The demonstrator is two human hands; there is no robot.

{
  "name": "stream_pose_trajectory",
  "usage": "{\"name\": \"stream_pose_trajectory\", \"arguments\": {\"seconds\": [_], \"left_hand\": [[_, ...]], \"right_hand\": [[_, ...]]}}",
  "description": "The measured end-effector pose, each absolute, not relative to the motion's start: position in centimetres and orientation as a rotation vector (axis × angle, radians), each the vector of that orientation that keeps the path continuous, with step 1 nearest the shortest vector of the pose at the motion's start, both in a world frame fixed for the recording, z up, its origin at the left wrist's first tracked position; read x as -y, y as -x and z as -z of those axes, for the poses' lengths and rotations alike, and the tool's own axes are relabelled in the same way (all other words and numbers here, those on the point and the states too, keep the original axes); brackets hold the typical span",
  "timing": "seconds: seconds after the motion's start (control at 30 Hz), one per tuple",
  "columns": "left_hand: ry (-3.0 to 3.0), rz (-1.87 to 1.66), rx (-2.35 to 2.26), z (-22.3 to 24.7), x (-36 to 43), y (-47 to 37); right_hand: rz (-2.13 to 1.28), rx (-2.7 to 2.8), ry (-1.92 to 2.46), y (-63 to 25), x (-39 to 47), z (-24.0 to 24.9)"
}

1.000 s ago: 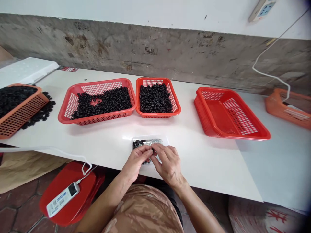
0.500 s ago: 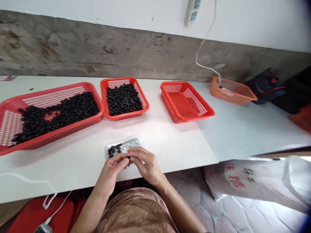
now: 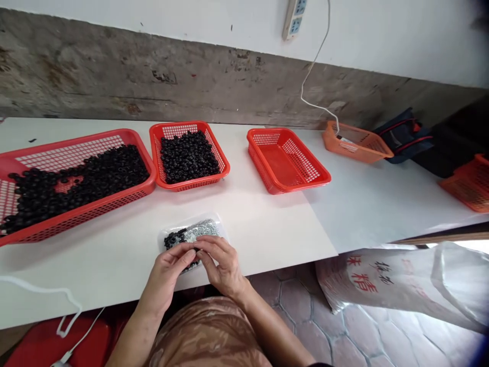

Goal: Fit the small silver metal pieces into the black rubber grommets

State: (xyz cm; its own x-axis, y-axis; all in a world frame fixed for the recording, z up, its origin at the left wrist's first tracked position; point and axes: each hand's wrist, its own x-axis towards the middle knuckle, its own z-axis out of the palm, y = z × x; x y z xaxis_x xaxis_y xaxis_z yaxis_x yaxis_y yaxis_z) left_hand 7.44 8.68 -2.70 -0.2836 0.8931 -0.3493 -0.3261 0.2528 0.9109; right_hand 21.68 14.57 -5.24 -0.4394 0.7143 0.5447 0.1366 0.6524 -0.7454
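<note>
Over the near edge of a shallow white tray [image 3: 221,222], my left hand [image 3: 168,272] and my right hand [image 3: 221,262] meet at the fingertips. Both are closed in a pinch around a small black part, mostly hidden by the fingers. Black ring-like pieces [image 3: 173,238] lie in the tray's left side, with more below the fingertips. Small shiny silver pieces [image 3: 206,228] fill its far right side, too fine to make out singly.
Behind to the left stand a large red basket [image 3: 91,208] and a smaller red basket [image 3: 191,187], both holding black pieces. A red basket [image 3: 280,158] with nothing visible inside stands right of centre. Farther right is an orange basket [image 3: 357,145]. A white cord [image 3: 38,288] crosses the table's left front.
The view has shifted slightly, so everything on the table sits a little farther left. My hands keep the same fingertip pinch over the tray.
</note>
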Motion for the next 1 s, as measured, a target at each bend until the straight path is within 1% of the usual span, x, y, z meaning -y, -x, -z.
{"name": "stream_pose_trajectory", "arguments": {"seconds": [0.2, 0.47, 0.57, 0.8, 1.0], "left_hand": [[-0.541, -1.396, -1.342, 2.7, -9.0, -7.2], [-0.558, -1.444, -1.297, 2.0, -8.9, -7.7], [-0.557, -1.454, -1.31, 1.7, -8.8, -7.7], [-0.628, -1.425, -1.335, 2.1, -8.3, -7.1], [-0.641, -1.408, -1.326, 2.1, -8.0, -7.0]], "right_hand": [[-0.565, 2.121, 0.561, -21.5, -15.8, 4.7], [-0.314, 2.243, 0.54, -20.3, -16.3, 4.8], [-0.303, 2.258, 0.549, -20.2, -16.2, 4.6], [-0.406, 2.217, 0.551, -20.2, -16.3, 4.6], [-0.378, 2.246, 0.497, -20.2, -16.6, 4.2]]}}
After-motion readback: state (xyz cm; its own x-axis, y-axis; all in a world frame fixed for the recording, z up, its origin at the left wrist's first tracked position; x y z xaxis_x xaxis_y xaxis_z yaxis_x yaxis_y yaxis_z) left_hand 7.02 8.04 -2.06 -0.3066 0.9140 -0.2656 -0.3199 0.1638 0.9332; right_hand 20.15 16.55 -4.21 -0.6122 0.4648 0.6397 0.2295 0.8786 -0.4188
